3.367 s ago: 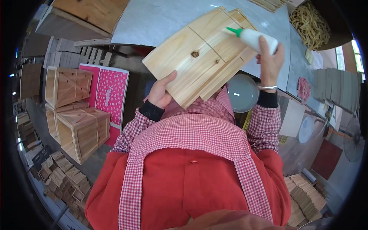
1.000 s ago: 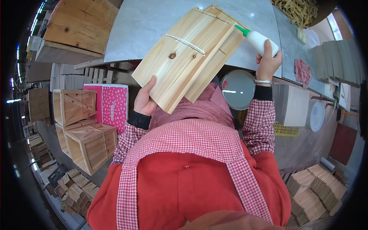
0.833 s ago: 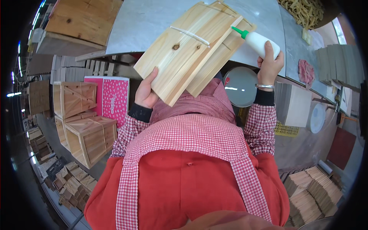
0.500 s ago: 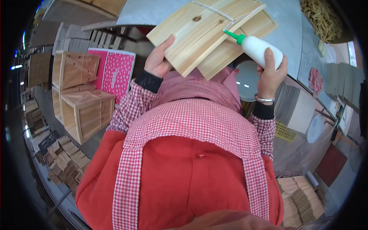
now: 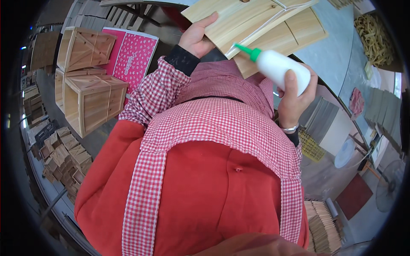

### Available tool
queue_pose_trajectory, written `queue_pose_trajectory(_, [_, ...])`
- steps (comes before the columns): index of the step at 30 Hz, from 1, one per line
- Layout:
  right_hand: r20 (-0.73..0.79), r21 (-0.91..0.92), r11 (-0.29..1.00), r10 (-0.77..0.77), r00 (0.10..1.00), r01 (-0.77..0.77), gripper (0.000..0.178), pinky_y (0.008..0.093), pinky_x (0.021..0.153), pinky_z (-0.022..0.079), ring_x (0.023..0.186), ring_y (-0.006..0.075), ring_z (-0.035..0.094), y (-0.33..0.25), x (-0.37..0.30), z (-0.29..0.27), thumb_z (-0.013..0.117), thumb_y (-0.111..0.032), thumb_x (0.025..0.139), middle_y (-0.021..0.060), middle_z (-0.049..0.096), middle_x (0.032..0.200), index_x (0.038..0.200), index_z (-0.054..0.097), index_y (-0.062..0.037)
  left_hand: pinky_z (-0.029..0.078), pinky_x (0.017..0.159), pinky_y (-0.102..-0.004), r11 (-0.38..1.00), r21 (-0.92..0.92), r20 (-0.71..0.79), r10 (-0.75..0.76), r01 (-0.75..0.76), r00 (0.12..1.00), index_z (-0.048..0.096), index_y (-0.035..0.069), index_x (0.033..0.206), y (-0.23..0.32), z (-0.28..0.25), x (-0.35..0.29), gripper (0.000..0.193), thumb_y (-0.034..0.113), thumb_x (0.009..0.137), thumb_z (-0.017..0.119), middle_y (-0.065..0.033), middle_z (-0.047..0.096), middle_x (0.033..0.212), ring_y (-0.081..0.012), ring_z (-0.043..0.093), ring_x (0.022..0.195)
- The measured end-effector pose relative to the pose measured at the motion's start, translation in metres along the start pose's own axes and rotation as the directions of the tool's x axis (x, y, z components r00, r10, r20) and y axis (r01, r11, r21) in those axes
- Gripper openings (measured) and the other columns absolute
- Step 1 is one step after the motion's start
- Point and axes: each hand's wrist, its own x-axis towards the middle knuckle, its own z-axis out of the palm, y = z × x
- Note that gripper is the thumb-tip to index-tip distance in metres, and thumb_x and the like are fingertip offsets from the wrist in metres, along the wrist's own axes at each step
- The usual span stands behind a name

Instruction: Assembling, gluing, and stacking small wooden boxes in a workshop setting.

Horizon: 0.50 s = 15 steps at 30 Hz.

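Observation:
My left hand (image 5: pixel 198 36) grips the left end of a pale wooden panel (image 5: pixel 239 19), thumb on its top face. A thin line of white glue (image 5: pixel 273 20) runs along the panel's near edge. Just under it, another wooden board (image 5: pixel 294 36) lies partly covered. In my right hand (image 5: pixel 297 96) is a white squeeze bottle (image 5: pixel 284 70) with a green nozzle, fingers wrapped round its body. The nozzle tip is at the panel's near left corner, at the end of the glue line.
Light metal table (image 5: pixel 333 38) lies beyond the boards. A heap of tan strips (image 5: pixel 373 40) sits at far right, near a pink cloth (image 5: pixel 356 102). Wooden crates (image 5: pixel 96 100) and a pink patterned box (image 5: pixel 132 64) stand at left. Several grey panels (image 5: pixel 320 115) lean under the table.
The nozzle has travelled along the panel's edge toward its near left corner, and a glue line now shows there. My view has shifted, and the crates sit higher.

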Motion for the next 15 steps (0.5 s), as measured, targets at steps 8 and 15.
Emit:
queue_pose_trajectory(8, [0.147, -0.043, 0.998, -0.042, 0.988, 0.049, 0.038, 0.0211, 0.042, 0.038, 0.053, 0.0087, 0.05, 0.003, 0.002, 0.002, 0.065, -0.027, 0.087, 0.0062, 0.056, 0.082, 0.109, 0.049, -0.0006, 0.043, 0.103, -0.0428, 1.0, -0.01, 0.069, -0.004, 0.005, 0.998, 0.035, 0.001, 0.135, 0.0, -0.003, 0.002, 0.05, 0.013, 0.093, 0.058, -0.0169, 0.048, 0.132, -0.0289, 0.05, 0.121])
queue_pose_trajectory(15, [-0.26, 0.343, 0.929, 0.234, 0.937, -0.137, 0.038, 0.0229, 0.04, 0.038, 0.05, 0.0113, 0.05, 0.016, 0.06, -0.017, 0.063, -0.033, 0.088, 0.0076, 0.057, 0.077, 0.101, 0.049, -0.0008, 0.045, 0.101, -0.0411, 0.998, 0.053, -0.059, -0.027, 0.03, 0.998, 0.035, -0.001, 0.135, 0.013, -0.021, -0.021, 0.051, 0.013, 0.092, 0.059, -0.017, 0.048, 0.131, -0.0286, 0.051, 0.12])
